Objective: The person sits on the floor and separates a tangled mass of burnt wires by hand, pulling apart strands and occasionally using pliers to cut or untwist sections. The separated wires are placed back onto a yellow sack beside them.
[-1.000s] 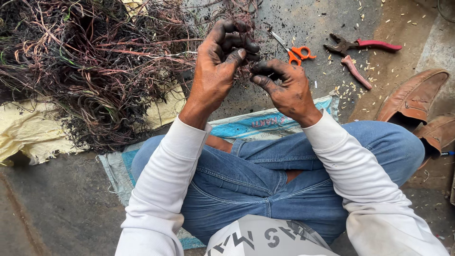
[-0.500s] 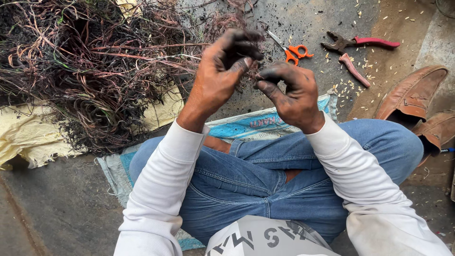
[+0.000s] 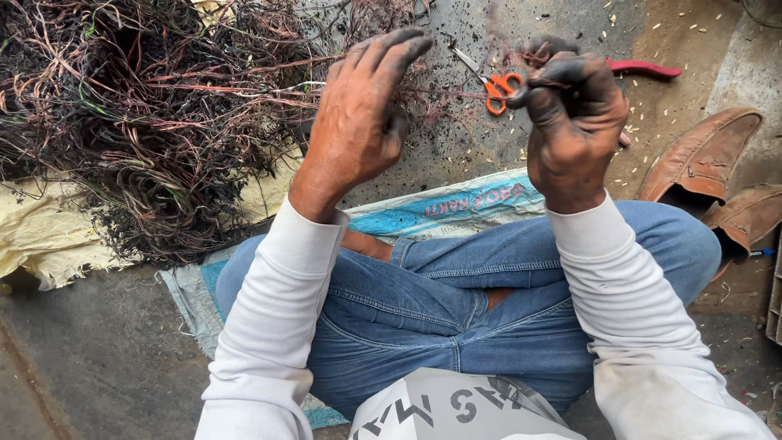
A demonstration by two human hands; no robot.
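I sit cross-legged in blue jeans and white sleeves on a woven sack (image 3: 456,204). My left hand (image 3: 358,114) is raised with soot-black fingers stretched forward, its fingertips at a thin reddish wire strand (image 3: 444,94) that runs across to my right hand (image 3: 570,114). My right hand is closed in a fist on the other end of that strand, with frayed wire sticking up above the knuckles. A big tangled pile of dark and copper-coloured wires (image 3: 138,106) lies to the left, just beyond my left hand.
Orange-handled scissors (image 3: 493,81) lie on the grey ground between my hands. A red-handled tool (image 3: 648,71) shows behind my right hand. Brown leather shoes (image 3: 709,171) sit at the right. Yellow cloth (image 3: 49,236) lies under the wire pile.
My hands were close together around a wire; now they have moved apart, the right hand going right and the left fingers spreading, with the strand stretched between them.
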